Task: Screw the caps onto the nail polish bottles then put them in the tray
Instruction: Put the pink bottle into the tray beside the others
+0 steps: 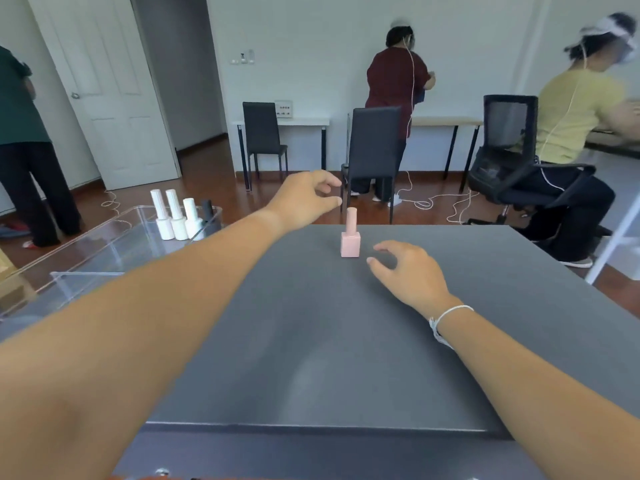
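Pink nail polish bottle stands upright on the grey worktop, near the far edge, roughly mid-width. Pink cap on it; whether it's threaded tight, can't tell. Nothing touches it.

Left hand hovers above and just left of the cap, past the far edge in view. Fingers loosely curled, spread apart, holding nothing; thumb tip sits near the cap top but apart from it.

Right hand is low over the worktop, just right of the bottle base. Fingers curved and apart, empty, thumb tip pointing toward the bottle with a clear gap. White string bracelet on that wrist.

Clear acrylic tray sits off the worktop's left edge, toward the far-left corner. In its far end: three white nail polish bottles upright in a row, capped, touching or nearly so, plus a dark bottle just right of them, partly hidden by the tray wall.

Background: three people at other tables, two black dining chairs, one mesh office chair, white cables on the wood floor.
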{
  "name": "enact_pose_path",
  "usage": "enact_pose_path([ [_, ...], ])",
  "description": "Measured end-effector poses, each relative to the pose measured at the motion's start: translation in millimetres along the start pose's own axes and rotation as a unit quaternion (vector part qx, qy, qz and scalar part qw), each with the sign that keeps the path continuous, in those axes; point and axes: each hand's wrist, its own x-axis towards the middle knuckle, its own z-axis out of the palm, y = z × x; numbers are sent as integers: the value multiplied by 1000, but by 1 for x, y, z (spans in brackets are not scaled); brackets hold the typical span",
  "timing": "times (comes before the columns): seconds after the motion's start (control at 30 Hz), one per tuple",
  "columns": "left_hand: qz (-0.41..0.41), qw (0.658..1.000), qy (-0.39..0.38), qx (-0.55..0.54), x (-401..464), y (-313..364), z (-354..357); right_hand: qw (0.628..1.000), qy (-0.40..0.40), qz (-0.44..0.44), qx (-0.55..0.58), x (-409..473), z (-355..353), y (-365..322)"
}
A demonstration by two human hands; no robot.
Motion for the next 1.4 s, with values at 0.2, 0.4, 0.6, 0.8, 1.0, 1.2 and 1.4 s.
enact_pose_path([
  [0.2,-4,998,-40,38,0,6,31,995,-72,4,-64,8,4,7],
  [0.4,-14,999,-32,37,-1,7,44,991,-88,4,-100,12,10,11],
  [0.6,-24,1000,10,14,-2,1,53,991,-86,0,-100,13,11,12],
  [0.8,-31,998,48,-28,-1,1,64,991,-85,-1,-104,13,10,13],
  [1.0,-29,994,80,-63,-1,0,68,991,-84,-4,-107,14,9,13],
  [1.2,-26,990,108,-82,-2,-8,52,992,-78,-3,-101,14,9,13],
  [1.4,-11,984,158,-77,3,-14,-5,998,-57,-3,-12,13,13,1],
])
